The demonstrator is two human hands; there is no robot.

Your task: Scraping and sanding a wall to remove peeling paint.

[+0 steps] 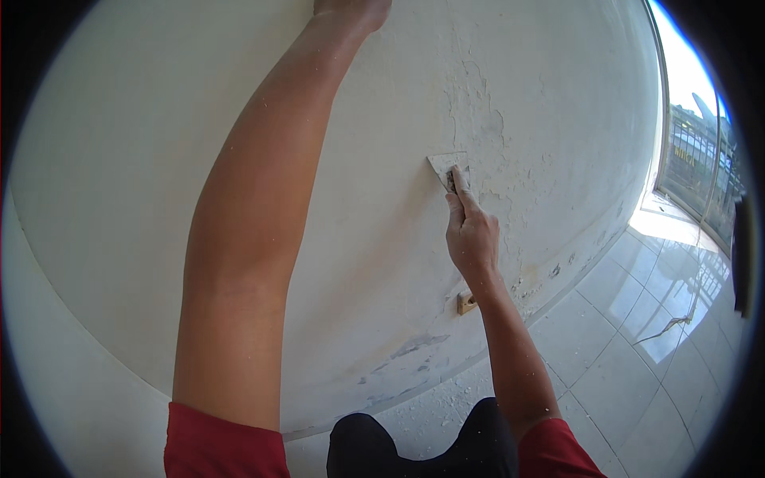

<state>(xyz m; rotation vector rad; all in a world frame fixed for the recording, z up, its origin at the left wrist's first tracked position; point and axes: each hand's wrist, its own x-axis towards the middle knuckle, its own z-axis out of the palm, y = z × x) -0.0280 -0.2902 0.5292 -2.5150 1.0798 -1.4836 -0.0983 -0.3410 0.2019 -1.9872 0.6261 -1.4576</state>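
My right hand [475, 237] grips a putty knife [441, 162] by its handle, with one finger stretched along it toward the blade. White dust coats these fingers. The wide, whitened blade lies against the white wall [366, 199], just left of a strip of cracked, flaking paint [498, 131]. Far up the wall, my left hand [351, 9] is cut off by the top edge of the picture. Its fingers are out of sight, so whether it holds anything does not show. The left arm stretches upward along the wall.
Partly behind my right forearm, a small tan fitting [465, 303] sits low on the wall. Grey bare patches [414, 346] mark the wall's foot. Paint crumbs [426, 414] litter the tiled floor [590, 334]. A bright doorway [677, 95] with a metal gate opens at the right.
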